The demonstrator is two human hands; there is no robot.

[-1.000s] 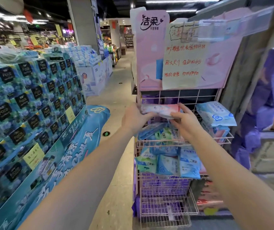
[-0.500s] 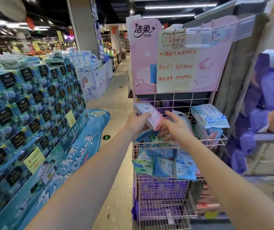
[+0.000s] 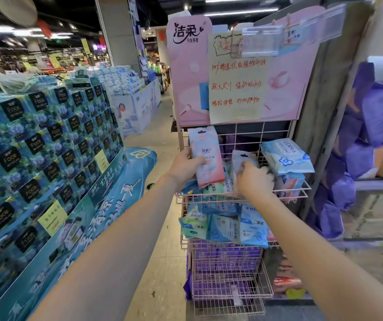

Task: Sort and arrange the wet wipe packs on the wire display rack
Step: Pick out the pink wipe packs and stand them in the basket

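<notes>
- The person's left hand [image 3: 184,169] grips a flat pink-and-pale-blue wet wipe pack [image 3: 205,156] by its left edge. The thumb lies on the front and the fingers wrap behind. The pack is held upright, hang-hole end up, over the left side of the top basket.
- The right hand [image 3: 255,179], seen from the back, has its fingers curled onto a pale grey-blue wet wipe pack [image 3: 241,158]. This pack stands upright in the middle of the same basket, just beside the pink one.
- Both packs are at the top tier of the pink wire display rack [image 3: 232,196], which stands on the shop floor.
- At the right of that tier a bulky pale blue pack with a blue flower print [image 3: 285,156] lies tilted on top of a pink-and-blue pack [image 3: 289,184].
- Below the two hands, loose green and blue packs [image 3: 216,188] lie jumbled against the front rail.
- One tier down, a row of flat blue and green packs [image 3: 223,228] leans out over the wire — crowded edge to edge.
- The lower baskets hold purple packs [image 3: 223,253].
- Above the rack stands a pink header board [image 3: 185,89] with a cream paper notice handwritten in red [image 3: 239,89] fixed over it.
- To the left is a wall of stacked blue tissue boxes [image 3: 46,147], and to the right, purple bagged goods [image 3: 380,117] sit on a shelf.
</notes>
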